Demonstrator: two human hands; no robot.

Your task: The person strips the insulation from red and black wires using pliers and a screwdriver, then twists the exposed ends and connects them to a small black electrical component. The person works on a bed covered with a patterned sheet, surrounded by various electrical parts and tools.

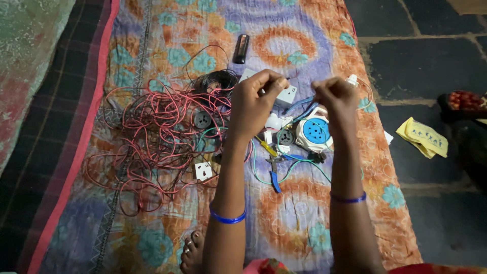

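Kneeling over a patterned cloth (324, 30), the person raises two hands close together: the left hand (253, 104) has its fingertips pinched shut, the right hand (336, 96) is curled in a fist, though what either grips is too small to tell. One white socket box (287, 95) lies just beyond the left hand. Below them lie one round blue-and-white extension reel (315, 133), one yellow-handled screwdriver (265, 146), and one pair of blue-handled pliers (274, 175). One tangle of red wire (152, 137) lies left; one black cylinder (241, 48) above.
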